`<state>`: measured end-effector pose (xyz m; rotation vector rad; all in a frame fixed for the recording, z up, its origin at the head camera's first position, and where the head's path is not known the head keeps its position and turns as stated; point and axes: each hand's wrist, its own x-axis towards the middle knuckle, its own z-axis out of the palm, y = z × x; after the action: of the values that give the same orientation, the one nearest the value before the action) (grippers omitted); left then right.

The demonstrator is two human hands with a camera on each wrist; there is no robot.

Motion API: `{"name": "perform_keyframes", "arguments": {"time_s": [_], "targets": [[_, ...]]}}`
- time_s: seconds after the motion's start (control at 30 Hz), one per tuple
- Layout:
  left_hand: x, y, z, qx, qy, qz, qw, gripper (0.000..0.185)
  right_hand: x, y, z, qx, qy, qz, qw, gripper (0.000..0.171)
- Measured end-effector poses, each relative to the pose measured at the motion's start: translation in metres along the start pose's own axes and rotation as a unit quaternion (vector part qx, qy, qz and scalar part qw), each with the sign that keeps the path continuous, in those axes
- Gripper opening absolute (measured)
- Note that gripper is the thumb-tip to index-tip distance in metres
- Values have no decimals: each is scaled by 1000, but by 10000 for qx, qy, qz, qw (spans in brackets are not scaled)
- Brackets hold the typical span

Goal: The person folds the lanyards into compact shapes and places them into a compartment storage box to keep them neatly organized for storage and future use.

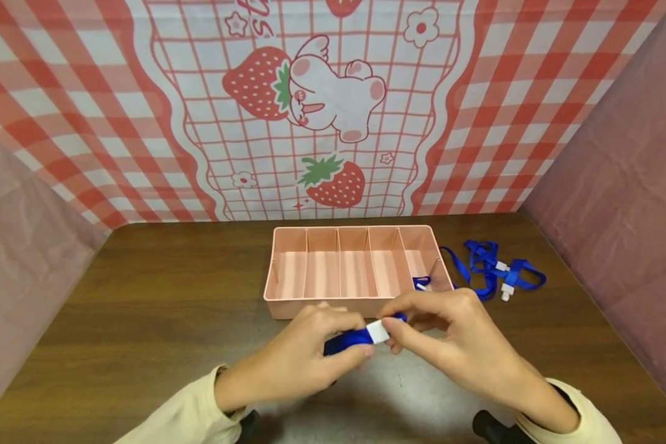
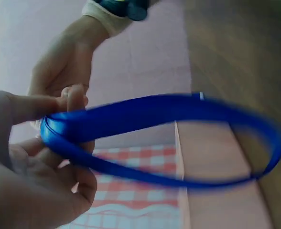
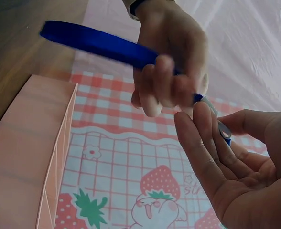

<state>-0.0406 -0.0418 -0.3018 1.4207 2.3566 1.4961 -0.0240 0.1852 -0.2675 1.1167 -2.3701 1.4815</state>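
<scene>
Ribbon, blue [image 1: 351, 339], is bridging our two hands in the head view, over the tabletop's [image 1: 144, 308] near half, in front of the tray [image 1: 333, 308]. Our left hand [image 1: 302, 354] is pinching it; our right hand [image 1: 457, 330] is pinching its white fitting [image 1: 378, 332]. A second lanyard [image 1: 485, 270] is lying toward the tabletop's right edge.

In the left wrist view, the ribbon is looping outward, blurred; we should be gripping close to the fitting, layers aligned.

In the right wrist view, our fingers are partly hiding the fitting; we should be holding it square, without twisting.
</scene>
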Motion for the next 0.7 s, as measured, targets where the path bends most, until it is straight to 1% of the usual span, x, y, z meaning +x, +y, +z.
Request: {"name": "perform_keyframes", "arguments": {"time_s": [0.03, 0.1, 0.13, 0.17, 0.2, 0.23, 0.3, 0.37, 0.53, 0.6, 0.7], "targets": [[0, 0, 0, -400, -83, -95, 9991, 14, -1, 0, 0, -9, 6, 1, 10000, 23], [-1, 0, -1, -1174, -195, -379, 9922, 16, -2, -1, -1, -5, 16, 21, 10000, 24], [-2, 0, 0, -1439, -194, -476, 9883, 17, -2, -1, -1, -4, 22, 31, 10000, 25], [-2, 0, 0, -1513, -149, -505, 9871, 18, -3, -1, -1, 4, 26, 16, 10000, 24], [-2, 0, 1, -1468, -99, -457, 9881, 18, -3, -1, 0, -21, 33, 9, 10000, 24], [-2, -1, 3, -1322, -34, -369, 9905, 18, -4, -1, 0, -64, 41, -9, 10000, 23], [-2, -1, 5, -862, 107, -163, 9961, 17, -4, -1, 2, -177, 54, -55, 9998, 22], [-3, -1, 7, -460, 218, -42, 9987, 16, -4, -1, 3, -321, 70, -114, 9994, 21], [-6, 2, 7, -285, 190, -289, 9990, 17, -7, -1, 1, -518, 35, -217, 9984, 24], [-7, 2, 6, -203, 165, -268, 9993, 18, -9, -1, 0, -555, -12, -264, 9981, 24], [-8, 2, 4, -46, 161, -111, 9998, 19, -11, 0, -1, -649, -28, -392, 9971, 25]]}}
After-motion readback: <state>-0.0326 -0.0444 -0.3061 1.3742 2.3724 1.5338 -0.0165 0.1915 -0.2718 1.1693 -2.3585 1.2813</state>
